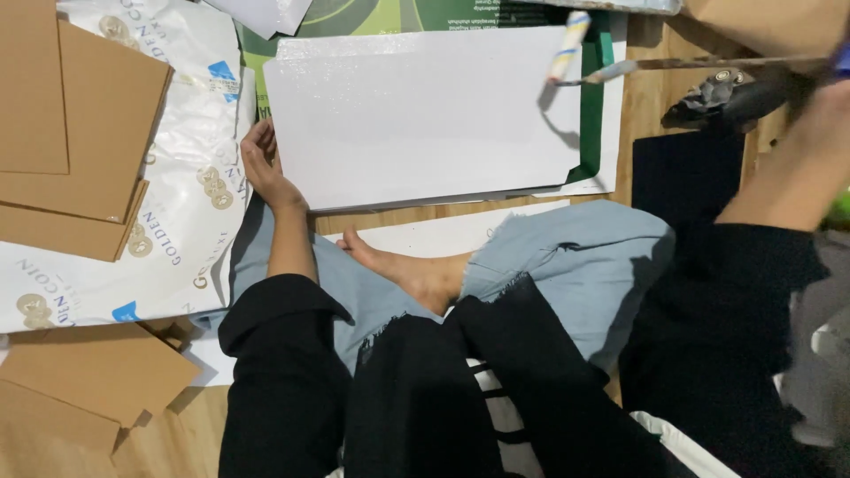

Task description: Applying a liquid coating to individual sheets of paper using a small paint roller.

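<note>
Black sleeves (283, 389) fill the bottom of the view, and between them sit folded legs in pale blue frayed trousers (575, 265), with a bare foot (416, 274) tucked across the middle. Just beyond the foot, the left hand (266, 173) rests with loosely curled fingers against the left edge of a white board (425, 115), touching it and steadying it rather than gripping anything; the hand lies slack and unclenched. That board is wet-looking and glossy, lying flat on the wooden floor (646, 97) over a green sheet (591, 106) and some white paper. To the left, white printed plastic sacks (177, 221) are spread out, with flat brown cardboard pieces (80, 133) stacked on top and more cardboard (88, 372) nearer the camera. On the right, the other forearm reaches up and out toward the top corner, where the right hand (837, 75) is mostly cut off by the frame edge and blurred; whether it is clasped cannot be told for sure, though a long-handled paint roller (567, 44) extends from that side, its small roller head hovering over the board's upper right corner. A dark tool (726, 97) lies on the floor just beneath the handle.
</note>
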